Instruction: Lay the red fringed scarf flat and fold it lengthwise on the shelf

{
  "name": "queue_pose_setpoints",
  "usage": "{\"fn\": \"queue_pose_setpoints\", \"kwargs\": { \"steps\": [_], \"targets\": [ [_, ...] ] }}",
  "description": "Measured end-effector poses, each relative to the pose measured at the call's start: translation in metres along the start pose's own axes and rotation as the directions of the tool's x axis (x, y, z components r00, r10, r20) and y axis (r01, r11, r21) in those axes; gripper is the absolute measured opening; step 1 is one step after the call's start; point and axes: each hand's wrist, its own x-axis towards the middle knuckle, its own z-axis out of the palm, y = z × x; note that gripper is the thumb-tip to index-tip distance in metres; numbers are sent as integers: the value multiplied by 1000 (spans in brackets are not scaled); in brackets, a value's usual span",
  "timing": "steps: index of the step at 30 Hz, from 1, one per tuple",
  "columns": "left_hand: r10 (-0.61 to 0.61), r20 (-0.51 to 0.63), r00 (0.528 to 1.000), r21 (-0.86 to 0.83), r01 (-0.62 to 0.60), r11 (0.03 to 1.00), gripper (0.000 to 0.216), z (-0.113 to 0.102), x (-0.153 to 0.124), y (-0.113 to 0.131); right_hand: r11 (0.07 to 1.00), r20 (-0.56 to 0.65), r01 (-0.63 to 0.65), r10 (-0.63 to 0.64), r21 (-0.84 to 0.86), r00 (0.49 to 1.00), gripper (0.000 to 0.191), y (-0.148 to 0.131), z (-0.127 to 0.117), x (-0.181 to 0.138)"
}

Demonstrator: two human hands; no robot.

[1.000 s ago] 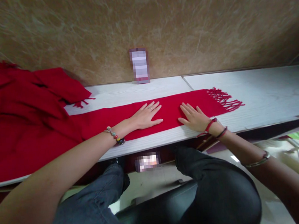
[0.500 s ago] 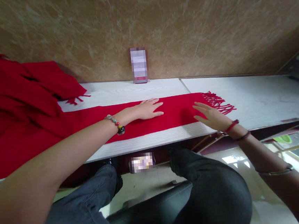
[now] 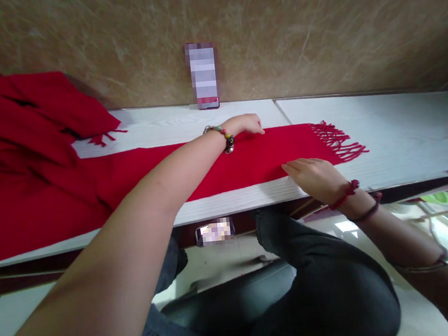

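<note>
Head view: red scarf (image 3: pixel 254 157) flat along white shelf (image 3: pixel 401 131), fringe rightward. Left hand (image 3: pixel 246 124) curled at its far edge, right hand (image 3: pixel 315 178) over its near edge; pinch on either impossible to tell. Card (image 3: pixel 202 76) against wall, blurred, unreadable.

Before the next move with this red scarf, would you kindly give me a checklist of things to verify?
1. The scarf lies flat on the white table: ok.
2. The left hand sits at the scarf's far edge: ok.
3. The right hand sits at its near edge: ok.
4. The fringe lies spread on the table, not folded under: ok.
5. The fingers pinch the cloth rather than rest on it: cannot tell.
</note>
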Motion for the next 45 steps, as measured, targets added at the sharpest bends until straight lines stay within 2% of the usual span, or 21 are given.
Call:
{"fn": "queue_pose_setpoints", "kwargs": {
  "steps": [4,9,18,24,26,30,35,38,42,44,45],
  "targets": [
    [-70,-38,997,-46,68,997,44,0,2,-5,999,-111,46,-46,-4,993,28,-2,6,-1],
    [-68,-105,992,-161,50,986,41,3,4,-7,993,-285,97,-112,-64,952,24,-2,16,-2],
    [-92,-191,977,-280,35,959,38,8,6,-3,991,-322,69,-104,-118,941,22,-3,20,-3],
    [-121,-297,947,-472,-36,881,34,5,-1,-7,994,-440,-39,-12,-106,898,26,0,16,-5],
    [-123,-331,936,-539,-80,838,35,0,-4,-10,994,-485,-85,43,-66,874,26,3,13,-6],
    [-106,-398,911,-634,-189,750,35,-19,-13,-14,987,-598,-155,144,33,788,23,8,4,-9],
    [-88,-533,841,-635,-330,699,36,-46,-34,-12,968,-709,-112,241,225,663,22,4,-20,-10],
    [-64,-608,791,-605,-410,682,35,-59,-48,-12,950,-706,-51,264,307,657,24,-1,-40,-13],
    [-77,-665,743,-548,-415,726,40,-70,-65,-13,948,-754,39,225,315,617,24,-6,-61,-19],
    [-77,-665,743,-529,-396,750,42,-75,-73,-14,944,-747,65,213,324,630,22,-7,-69,-21],
    [-80,-658,749,-525,-380,762,43,-77,-78,-14,938,-724,63,219,341,654,21,-8,-72,-22]
  ]
}}
